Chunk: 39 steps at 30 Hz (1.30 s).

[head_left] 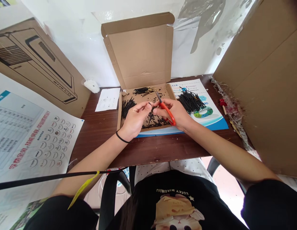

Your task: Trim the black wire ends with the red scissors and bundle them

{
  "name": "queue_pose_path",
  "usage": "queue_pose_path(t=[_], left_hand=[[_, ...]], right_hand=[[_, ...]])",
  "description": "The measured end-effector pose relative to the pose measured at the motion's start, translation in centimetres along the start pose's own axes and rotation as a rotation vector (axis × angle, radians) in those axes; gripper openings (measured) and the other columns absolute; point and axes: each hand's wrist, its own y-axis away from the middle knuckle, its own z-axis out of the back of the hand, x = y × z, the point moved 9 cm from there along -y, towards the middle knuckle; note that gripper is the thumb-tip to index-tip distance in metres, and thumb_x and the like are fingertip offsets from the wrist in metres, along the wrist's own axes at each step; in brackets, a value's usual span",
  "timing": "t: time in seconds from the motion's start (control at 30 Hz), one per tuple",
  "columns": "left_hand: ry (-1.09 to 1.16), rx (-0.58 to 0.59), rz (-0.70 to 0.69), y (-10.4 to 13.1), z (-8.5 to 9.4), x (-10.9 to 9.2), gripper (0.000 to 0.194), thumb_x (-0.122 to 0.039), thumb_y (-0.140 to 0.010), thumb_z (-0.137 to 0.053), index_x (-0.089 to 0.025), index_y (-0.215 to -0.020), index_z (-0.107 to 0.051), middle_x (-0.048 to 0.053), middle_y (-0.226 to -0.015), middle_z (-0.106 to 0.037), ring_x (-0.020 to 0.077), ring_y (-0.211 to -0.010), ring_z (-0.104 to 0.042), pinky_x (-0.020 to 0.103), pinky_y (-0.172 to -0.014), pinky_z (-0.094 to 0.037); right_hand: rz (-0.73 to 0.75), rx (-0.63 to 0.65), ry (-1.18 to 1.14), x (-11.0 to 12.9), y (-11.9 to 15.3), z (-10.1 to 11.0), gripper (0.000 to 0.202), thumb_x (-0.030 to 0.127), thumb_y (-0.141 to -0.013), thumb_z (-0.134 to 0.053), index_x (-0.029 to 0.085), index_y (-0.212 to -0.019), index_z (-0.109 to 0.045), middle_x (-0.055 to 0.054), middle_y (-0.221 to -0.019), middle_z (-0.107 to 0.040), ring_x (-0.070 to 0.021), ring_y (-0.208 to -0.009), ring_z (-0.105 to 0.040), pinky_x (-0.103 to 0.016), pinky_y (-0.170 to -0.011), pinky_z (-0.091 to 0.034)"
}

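Over the open cardboard box (138,83), my left hand (136,118) is closed in a pinch, with a small dark piece at its fingertips. My right hand (174,112) is closed around red-handled scissors (167,112), whose blades point up and away. The fingertips of both hands are close together. In the box lie a bundle of black sticks (127,107) at the left, another black bundle (142,90) with golden ends at the back, and many small black scraps (158,121).
A large pile of black sticks (190,101) rests on a printed sheet (215,118) right of the box. A small white paper (107,99) lies left. Cardboard panels (265,80) flank the brown table (143,148). Crumpled plastic (234,118) runs along its right edge.
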Motion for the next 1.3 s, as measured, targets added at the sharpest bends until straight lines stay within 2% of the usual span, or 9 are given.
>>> queue_pose_path(t=[0.3, 0.47, 0.6, 0.67, 0.77, 0.9, 1.03, 1.17, 1.3], left_hand=[[-0.125, -0.272, -0.065, -0.5, 3.3, -1.6, 0.016, -0.028, -0.088, -0.065, -0.020, -0.075, -0.063, -0.002, -0.067, -0.048, 0.0071, -0.056, -0.041, 0.020, -0.050, -0.036], [-0.656, -0.146, -0.233, -0.2, 1.9, -2.8, 0.060, -0.049, -0.098, -0.042, -0.018, -0.047, -0.047, 0.000, -0.052, -0.045, 0.0107, -0.053, -0.044, 0.028, -0.057, -0.039], [-0.931, -0.085, -0.452, 0.7, 0.2, -4.4, 0.017, -0.036, -0.088, -0.063, -0.021, -0.087, -0.069, 0.004, -0.092, -0.067, 0.0156, -0.081, -0.058, 0.032, -0.075, -0.047], [-0.967, -0.088, -0.499, 0.9, -0.1, -4.8, 0.019, -0.028, -0.083, -0.069, -0.023, -0.101, -0.069, 0.004, -0.108, -0.067, 0.0176, -0.094, -0.059, 0.033, -0.081, -0.048], [-0.976, -0.064, -0.498, 0.9, -0.2, -4.9, 0.012, -0.027, -0.086, -0.064, -0.021, -0.078, -0.071, 0.003, -0.095, -0.067, 0.0177, -0.095, -0.060, 0.036, -0.088, -0.046], [-0.979, -0.087, -0.509, 1.1, -0.1, -5.2, 0.047, -0.037, -0.088, -0.062, -0.018, -0.047, -0.051, 0.003, -0.077, -0.060, 0.0172, -0.082, -0.056, 0.036, -0.083, -0.044], [-1.014, -0.114, -0.513, 1.3, -0.2, -5.3, 0.027, -0.031, -0.088, -0.062, -0.020, -0.064, -0.063, 0.004, -0.083, -0.061, 0.0197, -0.088, -0.055, 0.036, -0.086, -0.043], [-1.100, -0.093, -0.494, 0.9, 0.0, -5.1, 0.010, -0.023, -0.086, -0.061, -0.022, -0.084, -0.070, 0.005, -0.094, -0.063, 0.0226, -0.096, -0.056, 0.040, -0.093, -0.042], [-1.279, -0.083, -0.402, -0.3, 1.5, -4.8, 0.017, -0.023, -0.087, -0.057, -0.020, -0.079, -0.071, 0.009, -0.103, -0.063, 0.0306, -0.107, -0.052, 0.050, -0.095, -0.039]], right_hand=[[0.000, -0.021, 0.047, 0.1, 0.2, 0.5, 0.037, 0.034, -0.059, -0.083, 0.022, -0.086, -0.063, 0.006, -0.064, -0.052, -0.0078, -0.058, -0.044, -0.026, -0.051, -0.033], [0.041, 0.003, -0.020, 0.3, 0.1, 0.5, 0.038, 0.034, -0.060, -0.085, 0.022, -0.089, -0.063, 0.006, -0.066, -0.054, -0.0068, -0.055, -0.044, -0.026, -0.051, -0.034], [0.066, 0.021, -0.057, 0.4, 0.1, 0.5, 0.039, 0.034, -0.061, -0.085, 0.022, -0.090, -0.062, 0.006, -0.066, -0.054, -0.0066, -0.053, -0.043, -0.027, -0.051, -0.034], [0.063, 0.020, -0.048, 0.4, 0.1, 0.5, 0.040, 0.036, -0.061, -0.085, 0.022, -0.090, -0.062, 0.006, -0.065, -0.053, -0.0069, -0.053, -0.044, -0.027, -0.051, -0.034], [0.050, 0.022, -0.031, 0.3, 0.1, 0.5, 0.041, 0.040, -0.062, -0.084, 0.022, -0.091, -0.061, 0.006, -0.066, -0.053, -0.0075, -0.053, -0.044, -0.028, -0.051, -0.036], [0.029, 0.013, -0.040, 0.2, 0.1, 0.4, 0.042, 0.041, -0.062, -0.084, 0.022, -0.091, -0.061, 0.005, -0.066, -0.056, -0.0079, -0.053, -0.045, -0.028, -0.052, -0.039], [0.048, 0.023, -0.024, 0.5, 0.2, 0.1, 0.039, 0.040, -0.064, -0.082, 0.022, -0.091, -0.061, 0.005, -0.067, -0.058, -0.0089, -0.054, -0.047, -0.028, -0.053, -0.040], [0.147, -0.007, 0.176, 2.0, 0.3, 1.2, 0.034, 0.039, -0.068, -0.076, 0.022, -0.095, -0.064, 0.002, -0.072, -0.063, -0.0113, -0.059, -0.051, -0.030, -0.058, -0.042], [0.277, -0.295, 0.664, 5.0, 0.7, 6.0, 0.023, 0.028, -0.073, -0.068, 0.020, -0.094, -0.070, -0.001, -0.068, -0.063, -0.0159, -0.064, -0.056, -0.032, -0.063, -0.042]])
